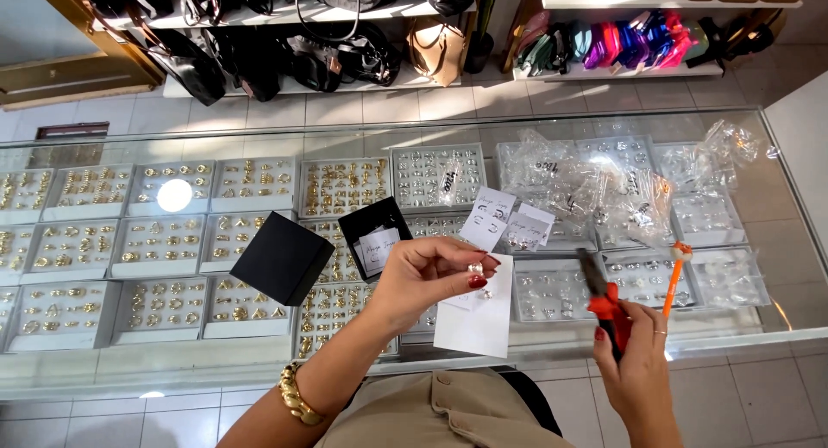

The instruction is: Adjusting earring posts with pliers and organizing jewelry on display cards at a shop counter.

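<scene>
counter: glass display case [259, 137]
on top, near the black box lid [282, 258]: open black box [376, 234], white cards [493, 219], clear plastic bags [604, 189], orange pen [674, 277]

So on the glass counter [759, 241] in front of me there's a black square box lid [282, 258] lying tilted, and just right of it the open black box [376, 238] with a small white card [378, 248] inside. A few little white tags [493, 215] sit loose on the glass beyond my left hand [424, 275], which pinches something small over a plain white paper card [477, 319]. Further right, crinkly clear plastic bags [621, 194] lie piled up, some with small white labels on them.
</scene>
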